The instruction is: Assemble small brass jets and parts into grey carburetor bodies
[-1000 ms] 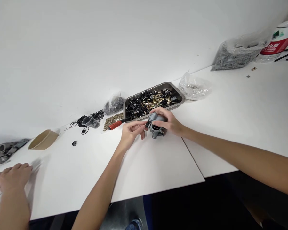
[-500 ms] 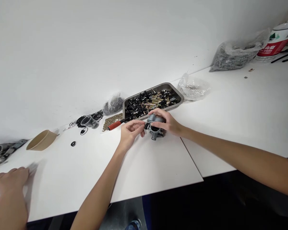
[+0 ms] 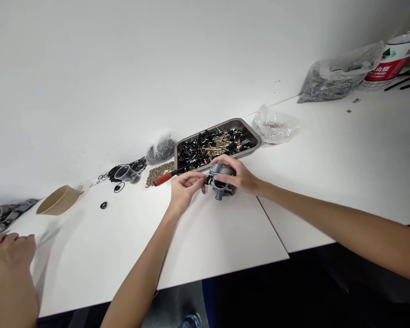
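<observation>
Matt grey cast-metal part [image 3: 221,181], smooth white table [image 3: 345,155]

Metal part [image 3: 221,182] sits on the tabletop [image 3: 345,155] just in front of the tray [image 3: 256,135], right hand [image 3: 239,175] on its right side, left hand [image 3: 183,189] touching its left. Screwdriver [image 3: 164,176] lies left of the tray beside a heap of small screws [image 3: 159,171], a bag [image 3: 161,149] behind them; further left come a plastic cup [image 3: 127,173] among loose rings, then a paper bowl [image 3: 57,200]. Right of the tray lies a clear bag [image 3: 275,125], a bigger bag [image 3: 338,75] well beyond it; another person's hand [image 3: 8,253] rests at the far left edge.
</observation>
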### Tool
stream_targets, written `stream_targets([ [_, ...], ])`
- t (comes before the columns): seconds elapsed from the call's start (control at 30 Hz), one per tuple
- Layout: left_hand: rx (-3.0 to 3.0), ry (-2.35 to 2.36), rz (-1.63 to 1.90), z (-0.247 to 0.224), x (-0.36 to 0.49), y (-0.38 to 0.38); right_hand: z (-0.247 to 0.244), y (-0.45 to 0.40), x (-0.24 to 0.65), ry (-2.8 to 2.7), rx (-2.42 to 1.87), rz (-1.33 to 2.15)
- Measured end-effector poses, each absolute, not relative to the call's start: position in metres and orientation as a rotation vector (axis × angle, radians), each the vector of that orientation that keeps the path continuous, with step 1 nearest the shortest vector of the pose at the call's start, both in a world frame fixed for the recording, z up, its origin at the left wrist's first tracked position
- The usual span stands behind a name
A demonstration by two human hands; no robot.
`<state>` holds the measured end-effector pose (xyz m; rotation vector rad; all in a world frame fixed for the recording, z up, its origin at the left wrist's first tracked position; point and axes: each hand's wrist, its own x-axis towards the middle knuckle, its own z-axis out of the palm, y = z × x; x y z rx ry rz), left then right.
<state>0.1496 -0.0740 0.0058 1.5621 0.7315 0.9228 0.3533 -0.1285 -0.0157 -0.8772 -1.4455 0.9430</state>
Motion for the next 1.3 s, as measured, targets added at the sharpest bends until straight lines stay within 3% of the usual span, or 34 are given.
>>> stream_targets([
  [1.3,1.325,0.657,0.919,0.0045,0.1533,-0.0755,-0.0156,-0.1285,0.3517,-1.411,-0.892,0.967],
])
